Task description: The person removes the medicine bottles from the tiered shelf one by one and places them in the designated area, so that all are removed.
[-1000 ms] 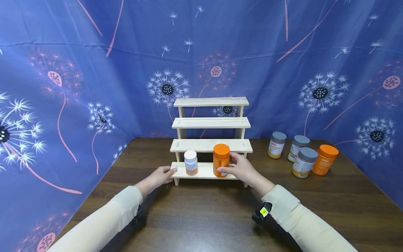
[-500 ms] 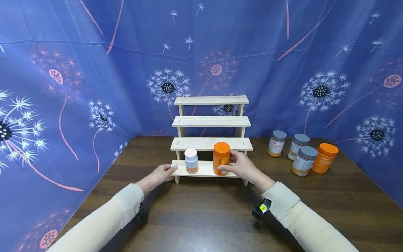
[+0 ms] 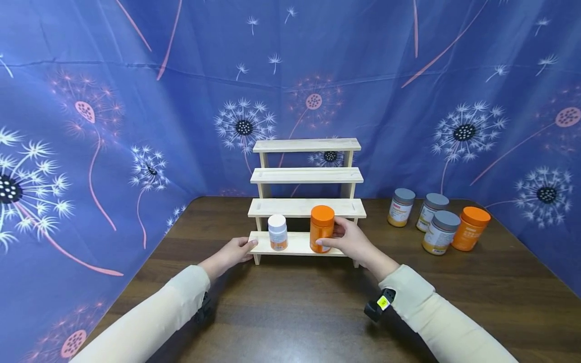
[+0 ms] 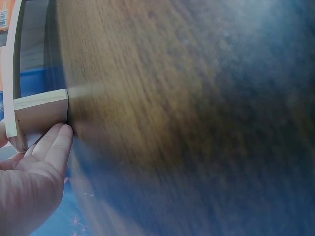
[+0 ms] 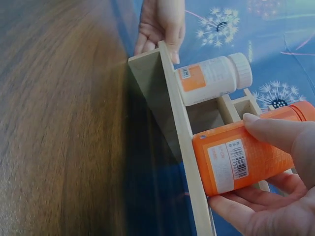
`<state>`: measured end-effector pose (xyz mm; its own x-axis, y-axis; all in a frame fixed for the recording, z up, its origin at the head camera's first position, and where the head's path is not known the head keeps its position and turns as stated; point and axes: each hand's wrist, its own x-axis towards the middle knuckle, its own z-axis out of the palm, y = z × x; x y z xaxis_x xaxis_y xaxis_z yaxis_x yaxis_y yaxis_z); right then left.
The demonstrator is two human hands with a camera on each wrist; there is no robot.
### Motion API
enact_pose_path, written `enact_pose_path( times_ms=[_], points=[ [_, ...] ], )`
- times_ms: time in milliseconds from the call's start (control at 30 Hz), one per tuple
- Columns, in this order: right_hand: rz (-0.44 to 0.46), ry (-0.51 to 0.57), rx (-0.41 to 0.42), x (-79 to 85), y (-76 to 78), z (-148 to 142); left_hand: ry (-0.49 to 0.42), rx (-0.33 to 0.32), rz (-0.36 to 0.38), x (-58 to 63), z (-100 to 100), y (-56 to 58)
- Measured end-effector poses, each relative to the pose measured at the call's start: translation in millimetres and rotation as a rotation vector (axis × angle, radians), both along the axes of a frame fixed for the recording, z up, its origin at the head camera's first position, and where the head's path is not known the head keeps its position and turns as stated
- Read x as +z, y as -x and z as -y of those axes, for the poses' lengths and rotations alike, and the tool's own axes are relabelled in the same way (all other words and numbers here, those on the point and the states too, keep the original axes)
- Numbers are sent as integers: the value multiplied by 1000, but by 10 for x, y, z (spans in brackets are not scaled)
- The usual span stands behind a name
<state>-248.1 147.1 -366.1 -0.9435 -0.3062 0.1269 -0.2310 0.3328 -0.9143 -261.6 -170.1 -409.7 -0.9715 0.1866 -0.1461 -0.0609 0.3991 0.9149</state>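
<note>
A stepped wooden display shelf (image 3: 295, 243) stands on the table in the head view. My left hand (image 3: 232, 253) holds the left end of its lowest step, thumb on top and fingers against the side support. On that step a white bottle (image 3: 278, 232) with an orange-and-white label stands upright, left of centre. To its right, an orange bottle (image 3: 322, 228) with an orange lid stands on the same step. My right hand (image 3: 356, 244) grips it from the right; in the right wrist view the thumb (image 5: 270, 132) lies across one side, the fingers round the other.
At the right of the dark wooden table (image 3: 290, 312) stand several tubs: grey-lidded ones (image 3: 438, 237) and an orange one (image 3: 469, 232). A blue dandelion-print cloth (image 3: 181, 126) hangs behind the shelf and along the sides.
</note>
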Motion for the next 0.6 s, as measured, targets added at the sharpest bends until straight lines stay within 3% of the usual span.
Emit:
enact_pose_path(
  times_ms=[167, 400, 600],
  points=[
    [3, -1, 3, 47, -24, -40, -7, 11, 9, -1, 1, 7],
    [28, -14, -54, 177, -73, -95, -6, 7, 5, 19, 0, 1],
    [40, 7, -41, 218, -122, -145, -18, 13, 2, -11, -1, -6]
  ],
)
